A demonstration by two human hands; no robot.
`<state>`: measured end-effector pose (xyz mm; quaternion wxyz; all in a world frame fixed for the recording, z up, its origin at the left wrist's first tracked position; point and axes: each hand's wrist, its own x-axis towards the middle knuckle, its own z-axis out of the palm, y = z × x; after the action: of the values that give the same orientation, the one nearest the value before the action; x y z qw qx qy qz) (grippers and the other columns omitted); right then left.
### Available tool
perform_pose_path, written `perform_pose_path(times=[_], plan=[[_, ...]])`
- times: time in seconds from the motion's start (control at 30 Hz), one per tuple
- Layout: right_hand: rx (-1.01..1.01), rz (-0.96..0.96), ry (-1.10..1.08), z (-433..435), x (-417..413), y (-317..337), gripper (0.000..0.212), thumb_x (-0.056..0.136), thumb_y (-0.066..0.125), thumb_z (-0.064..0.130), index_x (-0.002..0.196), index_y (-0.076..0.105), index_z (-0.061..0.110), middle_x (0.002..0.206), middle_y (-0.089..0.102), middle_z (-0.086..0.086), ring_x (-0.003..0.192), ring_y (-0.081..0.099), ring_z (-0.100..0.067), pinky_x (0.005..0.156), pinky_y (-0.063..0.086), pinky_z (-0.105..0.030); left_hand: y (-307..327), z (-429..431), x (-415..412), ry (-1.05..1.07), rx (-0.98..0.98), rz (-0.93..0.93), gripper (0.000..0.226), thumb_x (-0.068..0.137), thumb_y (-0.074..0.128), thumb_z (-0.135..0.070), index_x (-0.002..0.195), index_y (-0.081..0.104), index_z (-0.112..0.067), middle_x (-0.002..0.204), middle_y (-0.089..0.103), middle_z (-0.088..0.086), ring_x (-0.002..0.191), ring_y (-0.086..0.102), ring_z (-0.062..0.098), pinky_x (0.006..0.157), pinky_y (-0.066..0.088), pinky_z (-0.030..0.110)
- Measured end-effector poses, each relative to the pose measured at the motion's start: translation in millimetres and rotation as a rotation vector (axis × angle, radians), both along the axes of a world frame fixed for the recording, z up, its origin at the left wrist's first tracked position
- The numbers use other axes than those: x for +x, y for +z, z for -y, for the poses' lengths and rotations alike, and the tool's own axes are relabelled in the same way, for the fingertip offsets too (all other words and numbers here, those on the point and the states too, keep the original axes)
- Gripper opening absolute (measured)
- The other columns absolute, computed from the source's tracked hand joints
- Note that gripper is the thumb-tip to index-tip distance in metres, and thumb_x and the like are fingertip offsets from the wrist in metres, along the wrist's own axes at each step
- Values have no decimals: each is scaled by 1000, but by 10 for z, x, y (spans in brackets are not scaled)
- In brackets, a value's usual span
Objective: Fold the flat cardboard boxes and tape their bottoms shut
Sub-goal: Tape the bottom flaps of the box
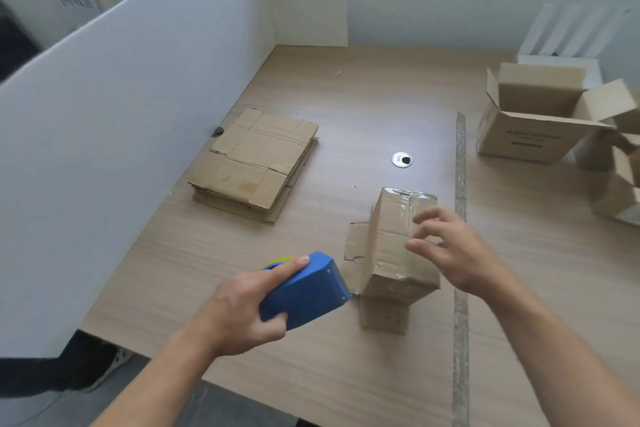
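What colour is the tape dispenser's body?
Blue; tape dispenser in left hand, head view.

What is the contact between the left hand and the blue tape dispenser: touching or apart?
Touching. The head view shows the left hand wrapped round the blue tape dispenser, index finger lying along its top.

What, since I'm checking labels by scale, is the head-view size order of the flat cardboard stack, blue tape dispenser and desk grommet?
1. flat cardboard stack
2. blue tape dispenser, smaller despite being nearer the camera
3. desk grommet, smallest
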<state>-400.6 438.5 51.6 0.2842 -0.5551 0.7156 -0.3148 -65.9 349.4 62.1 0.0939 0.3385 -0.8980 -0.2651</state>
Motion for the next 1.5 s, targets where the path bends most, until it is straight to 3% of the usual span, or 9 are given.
perform_pose_path(times=[0.07,0.13,0.27,0.6,0.73,1.0,1.17,1.3,1.5], plan=[[75,23,22,-177,-106,-35,20,88,71,25,71,66,34,110,54,17,107,54,-1,91,43,-29,76,28,-5,-56,47,73,81,67,53,-45,133,19,-77,95,52,-45,81,54,-7,72,42,9],[108,54,-14,-318,-81,-132,21,90,69,24,72,65,34,109,56,15,106,55,2,86,42,-24,155,61,-106,-89,85,106,75,67,53,-52,129,20,-80,94,60,-33,82,56,-4,72,44,11],[7,224,-295,-540,29,-326,16,87,72,23,73,67,28,119,53,13,111,53,5,88,42,-26,264,122,-450,-119,87,192,69,71,56,-63,131,25,-75,99,66,-18,84,60,4,79,51,26],[18,332,-542,-816,68,-668,17,86,74,24,75,63,19,115,54,13,98,66,-10,87,52,-35,483,216,-1155,-196,-122,486,64,80,59,-56,139,34,-61,86,53,-16,81,51,11,75,48,27],[40,323,-570,-778,77,-747,14,88,73,22,78,64,18,112,51,6,92,65,-5,77,47,-21,501,254,-1291,-194,-90,546,62,79,59,-54,136,36,-61,88,55,-18,83,55,11,72,50,28],[142,405,-560,-600,130,-854,4,91,67,34,87,68,33,108,50,5,91,62,-13,89,54,-44,389,405,-1339,-128,84,599,56,76,65,-51,127,45,-62,94,59,-20,88,58,5,77,54,31],[149,362,-646,-533,234,-871,24,93,63,34,115,63,24,113,50,1,100,58,-17,93,44,-31,343,445,-1357,-100,131,608,57,73,66,-53,125,46,-64,99,62,-19,89,59,5,78,55,32],[137,314,-624,-555,251,-871,20,91,66,28,75,59,19,97,52,0,95,56,-20,77,34,-26,336,448,-1359,-102,133,633,59,73,65,-55,127,45,-64,99,61,-19,88,59,5,77,55,31],[103,508,-568,-608,225,-804,32,92,65,32,69,75,11,126,54,12,117,53,-5,100,39,-31,348,460,-1352,-109,147,651,60,74,66,-55,130,44,-62,104,62,-16,91,59,8,79,55,33]])
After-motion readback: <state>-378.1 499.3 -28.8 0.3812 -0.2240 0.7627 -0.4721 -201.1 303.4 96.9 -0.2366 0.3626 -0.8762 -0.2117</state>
